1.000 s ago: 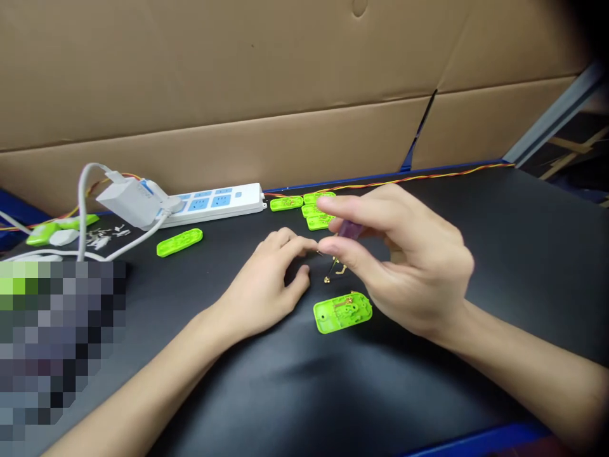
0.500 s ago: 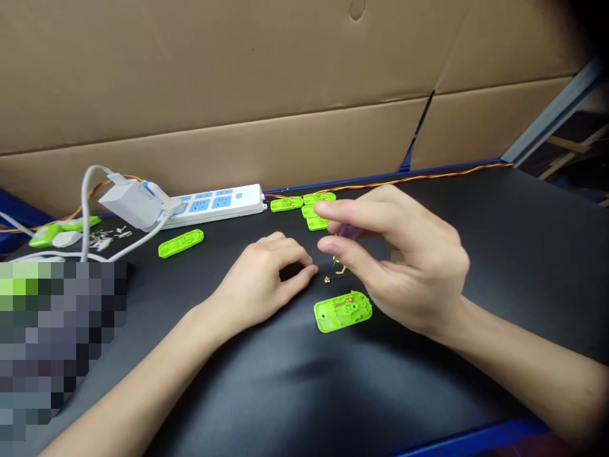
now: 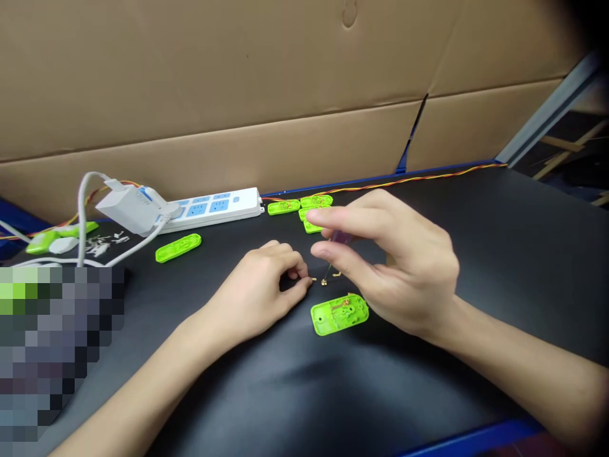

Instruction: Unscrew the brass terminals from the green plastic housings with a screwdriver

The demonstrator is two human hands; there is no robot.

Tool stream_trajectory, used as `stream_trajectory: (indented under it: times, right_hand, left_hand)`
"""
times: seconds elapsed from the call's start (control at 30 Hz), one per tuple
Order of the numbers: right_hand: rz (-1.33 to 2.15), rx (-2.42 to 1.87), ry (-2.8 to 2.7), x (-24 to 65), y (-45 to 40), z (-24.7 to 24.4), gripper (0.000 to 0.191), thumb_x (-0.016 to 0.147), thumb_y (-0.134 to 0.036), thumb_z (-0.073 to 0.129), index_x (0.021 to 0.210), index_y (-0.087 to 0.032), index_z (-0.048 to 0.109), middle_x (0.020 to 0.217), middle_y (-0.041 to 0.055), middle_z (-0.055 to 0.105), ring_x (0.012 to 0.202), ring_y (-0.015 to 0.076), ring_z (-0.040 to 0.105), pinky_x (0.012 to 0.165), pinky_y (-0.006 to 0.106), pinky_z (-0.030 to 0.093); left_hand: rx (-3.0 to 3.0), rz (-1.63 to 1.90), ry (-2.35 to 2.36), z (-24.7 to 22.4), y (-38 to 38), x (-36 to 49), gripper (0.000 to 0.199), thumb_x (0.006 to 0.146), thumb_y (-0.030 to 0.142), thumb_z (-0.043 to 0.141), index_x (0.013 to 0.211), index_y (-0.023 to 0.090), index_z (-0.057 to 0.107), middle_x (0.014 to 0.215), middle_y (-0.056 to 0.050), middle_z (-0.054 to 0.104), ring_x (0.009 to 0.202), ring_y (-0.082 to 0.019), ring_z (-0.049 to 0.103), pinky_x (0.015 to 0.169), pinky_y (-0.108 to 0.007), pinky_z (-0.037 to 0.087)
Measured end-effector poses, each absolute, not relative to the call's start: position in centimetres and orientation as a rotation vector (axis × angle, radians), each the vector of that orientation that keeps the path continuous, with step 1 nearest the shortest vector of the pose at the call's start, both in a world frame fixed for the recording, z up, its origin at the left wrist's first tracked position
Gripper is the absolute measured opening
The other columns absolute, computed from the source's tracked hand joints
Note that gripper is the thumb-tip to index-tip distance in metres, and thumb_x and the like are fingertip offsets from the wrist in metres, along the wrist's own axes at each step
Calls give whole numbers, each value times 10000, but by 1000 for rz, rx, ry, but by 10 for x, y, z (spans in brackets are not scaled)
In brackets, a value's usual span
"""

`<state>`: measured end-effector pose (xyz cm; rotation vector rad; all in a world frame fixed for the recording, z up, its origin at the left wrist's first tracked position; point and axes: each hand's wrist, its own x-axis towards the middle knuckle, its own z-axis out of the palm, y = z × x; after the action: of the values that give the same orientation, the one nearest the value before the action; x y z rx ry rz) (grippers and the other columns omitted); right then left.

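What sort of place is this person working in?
Probably a workbench, perhaps in a workshop. You can tell from the black worktop, the open green casing with little metal parts inside, and the white power strip toward the back.

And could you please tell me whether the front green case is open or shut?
Open: the front green case lies with its hollow inside facing up, a gold piece showing.
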<state>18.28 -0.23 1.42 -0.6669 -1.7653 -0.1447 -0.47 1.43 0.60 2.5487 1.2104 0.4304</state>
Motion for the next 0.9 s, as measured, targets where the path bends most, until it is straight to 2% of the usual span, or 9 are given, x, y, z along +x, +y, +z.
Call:
stream_trajectory:
  times: [0.27, 0.43, 0.6, 0.77, 0.9]
  right_hand:
    - [-140, -698, -1769, 183, -4, 15, 205, 860, -161, 663, 1041, -257, 675, 888, 11, 734, 766, 129, 661, 729, 286, 577]
    - [-130, -686, -1779, 183, -4, 14, 196, 862, -167, 660, 1046, -232, 682, 913, 27, 730, 779, 132, 668, 750, 285, 585]
    - [-116, -685, -1763, 184, -3, 13, 219, 860, -169, 667, 1060, -258, 671, 933, 12, 731, 788, 126, 670, 734, 282, 594]
    - [-90, -657, -1787, 184, -3, 13, 217, 854, -151, 672, 1067, -193, 677, 926, 51, 725, 794, 122, 661, 737, 280, 597]
    - [-94, -673, -1779, 183, -4, 14, 212, 859, -148, 664, 1059, -218, 676, 921, 35, 724, 793, 126, 671, 744, 281, 596]
  left_hand:
    - [2563, 420, 1203, 6, 12, -1, 158, 867, 217, 544, 842, 201, 699, 846, -16, 700, 776, -174, 629, 745, -295, 469]
    - [2544, 348, 1205, 7, 9, 3, 150, 869, 248, 553, 852, 212, 698, 844, -20, 695, 795, -186, 626, 744, -301, 469]
    - [2543, 337, 1223, 6, 9, 4, 150, 877, 264, 553, 877, 217, 696, 852, -21, 697, 787, -184, 626, 729, -292, 469]
    - [2558, 371, 1228, 5, 8, 5, 144, 872, 255, 557, 879, 211, 694, 856, -33, 701, 828, -200, 633, 747, -295, 480]
    - [2555, 389, 1233, 6, 6, 8, 138, 873, 248, 554, 870, 209, 687, 853, -35, 700, 846, -206, 636, 758, -298, 485]
